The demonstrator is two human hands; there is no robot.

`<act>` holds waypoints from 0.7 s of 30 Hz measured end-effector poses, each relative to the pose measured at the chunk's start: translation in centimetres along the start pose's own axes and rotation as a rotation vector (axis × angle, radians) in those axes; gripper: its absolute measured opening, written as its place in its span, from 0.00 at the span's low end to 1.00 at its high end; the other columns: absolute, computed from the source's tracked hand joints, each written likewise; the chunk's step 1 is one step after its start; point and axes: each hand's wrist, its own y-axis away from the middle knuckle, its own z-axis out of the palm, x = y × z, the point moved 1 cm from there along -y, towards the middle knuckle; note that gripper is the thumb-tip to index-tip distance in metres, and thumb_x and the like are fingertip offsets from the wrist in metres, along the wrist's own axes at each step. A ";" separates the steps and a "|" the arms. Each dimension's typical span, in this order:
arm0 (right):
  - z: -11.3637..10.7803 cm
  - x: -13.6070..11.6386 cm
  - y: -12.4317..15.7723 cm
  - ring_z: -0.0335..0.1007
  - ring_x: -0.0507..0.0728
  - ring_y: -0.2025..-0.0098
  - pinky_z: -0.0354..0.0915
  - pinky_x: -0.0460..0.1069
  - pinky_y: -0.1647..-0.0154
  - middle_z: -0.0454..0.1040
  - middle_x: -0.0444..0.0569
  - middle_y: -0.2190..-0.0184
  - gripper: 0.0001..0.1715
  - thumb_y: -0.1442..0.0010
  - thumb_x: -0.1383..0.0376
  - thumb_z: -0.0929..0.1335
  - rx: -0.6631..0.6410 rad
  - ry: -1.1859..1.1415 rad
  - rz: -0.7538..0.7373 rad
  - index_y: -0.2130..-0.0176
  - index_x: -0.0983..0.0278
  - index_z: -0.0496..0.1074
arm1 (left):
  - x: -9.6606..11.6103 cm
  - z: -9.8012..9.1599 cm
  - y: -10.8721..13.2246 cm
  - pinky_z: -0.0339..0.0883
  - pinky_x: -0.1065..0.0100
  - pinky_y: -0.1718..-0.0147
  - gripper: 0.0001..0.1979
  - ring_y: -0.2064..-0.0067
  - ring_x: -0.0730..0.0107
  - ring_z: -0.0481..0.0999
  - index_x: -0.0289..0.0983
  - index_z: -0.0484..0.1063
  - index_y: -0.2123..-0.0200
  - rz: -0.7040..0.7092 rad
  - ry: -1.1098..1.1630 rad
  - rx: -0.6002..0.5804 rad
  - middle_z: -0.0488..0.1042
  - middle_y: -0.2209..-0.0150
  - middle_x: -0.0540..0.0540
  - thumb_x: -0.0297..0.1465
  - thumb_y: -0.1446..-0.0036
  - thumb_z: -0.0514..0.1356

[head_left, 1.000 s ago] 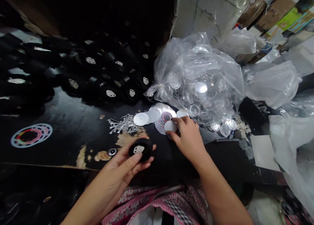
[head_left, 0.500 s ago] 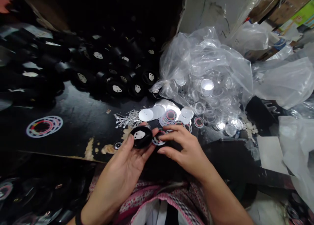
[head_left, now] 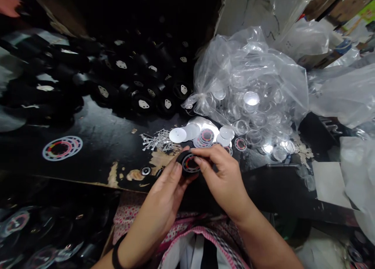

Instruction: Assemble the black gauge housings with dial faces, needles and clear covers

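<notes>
Pieces, black and round with printed faces (head_left: 17, 222), crowd the lower left, beneath the edge of the glossy black worktop (head_left: 98, 126). Overlapping white-rimmed discs with red and dark rings (head_left: 60, 148) lie flat near the worktop's left end. Behind and to their right, a dark heap of black cylindrical parts bearing pale pointed plates (head_left: 143, 104) extends toward the centre. A small black ring with a silvery middle (head_left: 145, 170) rests near the front edge, beside worn tan patches; beyond it lies a loose pile of thin whitish pins (head_left: 158, 140).

At centre, the left hand (head_left: 168, 183) is closed around a black round housing (head_left: 180, 158), held above the front of the worktop. A dark dial with red and white markings (head_left: 189, 166) occupies the housing's tilted face. The right hand (head_left: 222, 179) meets it from the other side, thumb and forefinger touching the dial and rim; whether they pinch or merely press cannot be told.

Behind the hands, plain silvery discs (head_left: 177, 135) overlap. Farther right stands a clear plastic bag (head_left: 252, 61) containing transparent round covers, then a white rectangular card (head_left: 332, 185).
</notes>
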 end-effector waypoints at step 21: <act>0.3 -0.3 -0.3 0.71 0.51 0.62 0.65 0.47 0.60 0.75 0.43 0.62 0.08 0.35 0.64 0.66 -0.264 0.053 0.184 0.55 0.61 0.70 | 0.9 -3.9 0.1 0.65 0.62 0.41 0.18 0.43 0.60 0.74 0.44 0.74 0.48 0.249 -0.743 -0.130 0.77 0.45 0.47 0.41 0.39 0.61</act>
